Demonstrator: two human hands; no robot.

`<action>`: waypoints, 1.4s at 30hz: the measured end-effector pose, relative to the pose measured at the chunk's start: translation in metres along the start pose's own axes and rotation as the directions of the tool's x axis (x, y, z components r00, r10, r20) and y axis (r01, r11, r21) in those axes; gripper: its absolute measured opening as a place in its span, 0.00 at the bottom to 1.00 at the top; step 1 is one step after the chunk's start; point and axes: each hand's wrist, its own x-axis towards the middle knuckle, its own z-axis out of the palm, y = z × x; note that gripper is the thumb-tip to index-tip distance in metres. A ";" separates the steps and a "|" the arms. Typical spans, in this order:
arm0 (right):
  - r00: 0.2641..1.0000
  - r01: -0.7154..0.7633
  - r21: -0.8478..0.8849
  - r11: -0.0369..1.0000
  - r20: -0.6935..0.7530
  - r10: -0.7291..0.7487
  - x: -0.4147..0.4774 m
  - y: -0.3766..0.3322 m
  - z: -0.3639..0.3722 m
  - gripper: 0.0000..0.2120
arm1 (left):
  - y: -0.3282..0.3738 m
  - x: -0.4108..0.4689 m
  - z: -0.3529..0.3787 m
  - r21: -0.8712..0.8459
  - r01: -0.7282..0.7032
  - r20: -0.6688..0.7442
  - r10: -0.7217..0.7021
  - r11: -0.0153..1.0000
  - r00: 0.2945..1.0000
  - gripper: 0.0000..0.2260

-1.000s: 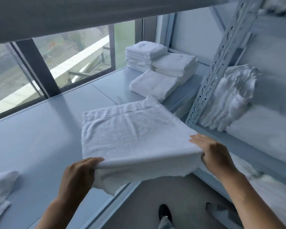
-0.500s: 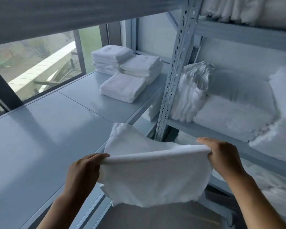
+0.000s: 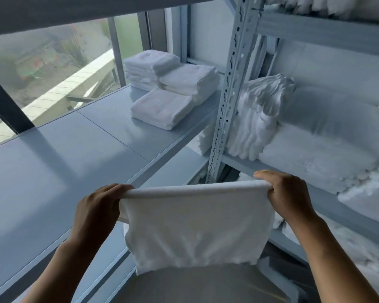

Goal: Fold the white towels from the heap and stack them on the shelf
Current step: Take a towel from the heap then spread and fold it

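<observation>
A folded white towel (image 3: 195, 228) hangs in the air in front of the grey shelf (image 3: 79, 149). My left hand (image 3: 96, 211) grips its top left corner and my right hand (image 3: 287, 197) grips its top right corner, so the fold edge runs taut between them. The towel is off the shelf surface, over its front edge. Folded white towels (image 3: 162, 108) lie stacked at the far end of the shelf, with two more piles (image 3: 190, 82) behind them near the window.
A perforated metal upright (image 3: 228, 95) stands right of the shelf. Beyond it another rack (image 3: 328, 33) holds heaps of white linen (image 3: 315, 149) on several levels. A window (image 3: 53, 68) runs along the shelf's back. The floor (image 3: 195, 285) lies below.
Both hands lifted the towel off the shelf and drew it towards me; it now hangs free. My view turned right, towards the racks.
</observation>
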 end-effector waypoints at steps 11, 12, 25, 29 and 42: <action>0.933 0.342 0.138 0.930 0.070 -0.353 0.081 -0.050 0.044 0.14 | -0.013 -0.059 -0.050 0.072 0.251 -0.107 -0.242 0.965 0.964 0.11; 0.923 0.363 0.158 0.918 0.074 -0.378 0.087 -0.058 0.048 0.14 | -0.015 -0.065 -0.054 0.093 0.275 -0.119 -0.264 0.957 0.957 0.11; 0.825 0.546 0.243 0.802 0.013 -0.565 0.149 -0.163 0.089 0.15 | -0.057 -0.102 -0.078 0.235 0.506 -0.339 -0.418 0.830 0.843 0.07; 0.810 0.566 0.239 0.789 0.019 -0.586 0.171 -0.190 0.105 0.16 | -0.078 -0.099 -0.076 0.249 0.554 -0.397 -0.438 0.794 0.807 0.08; 0.760 0.650 0.214 0.729 -0.170 -0.628 0.268 -0.285 0.175 0.19 | -0.188 -0.039 -0.076 0.342 0.596 -0.518 -0.383 0.727 0.765 0.06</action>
